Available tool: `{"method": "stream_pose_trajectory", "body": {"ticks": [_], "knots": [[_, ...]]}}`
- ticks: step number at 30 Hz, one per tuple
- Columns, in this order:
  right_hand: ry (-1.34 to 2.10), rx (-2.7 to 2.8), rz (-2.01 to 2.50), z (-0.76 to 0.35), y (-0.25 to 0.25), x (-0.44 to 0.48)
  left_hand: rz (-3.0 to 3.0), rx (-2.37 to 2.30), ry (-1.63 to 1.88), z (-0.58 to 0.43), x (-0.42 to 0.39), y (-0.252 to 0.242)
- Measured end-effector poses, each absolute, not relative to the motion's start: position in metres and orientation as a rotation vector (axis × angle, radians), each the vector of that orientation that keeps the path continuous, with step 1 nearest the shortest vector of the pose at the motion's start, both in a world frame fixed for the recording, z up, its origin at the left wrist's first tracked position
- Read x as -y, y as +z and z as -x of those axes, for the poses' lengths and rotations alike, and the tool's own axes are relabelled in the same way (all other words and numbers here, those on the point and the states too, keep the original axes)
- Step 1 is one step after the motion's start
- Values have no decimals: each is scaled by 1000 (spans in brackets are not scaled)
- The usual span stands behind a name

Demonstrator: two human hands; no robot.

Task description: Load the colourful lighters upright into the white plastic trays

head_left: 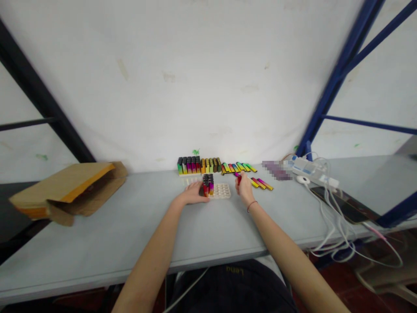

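Bare forearms [154,252], left hand [193,193] spread open against pale tray [223,191], right hand [245,188] gripping red lighter [239,179]

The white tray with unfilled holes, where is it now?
In the head view, the tray lies on the table just below centre, between the left hand and the right hand.

White wall [208,87], scuffed, bears tan patches, green marks [196,152] low down. Grey tabletop [114,234] runs along it. Black frame [55,108] slants at left, blue frame [335,82] right. Floor [339,282] dark red.
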State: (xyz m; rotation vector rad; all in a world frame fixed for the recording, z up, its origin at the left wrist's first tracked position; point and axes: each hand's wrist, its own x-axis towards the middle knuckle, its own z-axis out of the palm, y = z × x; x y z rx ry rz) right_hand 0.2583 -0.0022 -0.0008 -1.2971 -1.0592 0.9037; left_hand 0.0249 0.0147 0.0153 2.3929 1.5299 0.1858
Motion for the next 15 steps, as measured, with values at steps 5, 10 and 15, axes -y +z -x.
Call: {"method": "stream_pose_trajectory", "body": {"ticks": [5,10,15], "knots": [[1121,860,1255,-258,11,7,-2389,-1530,187,-25,-15,16],[1098,826,1242,-255,13,10,-2386,-1541,171,-25,-16,15],[1001,937,1204,-252,5,7,-2394,-1535,168,-24,-18,12]]}}
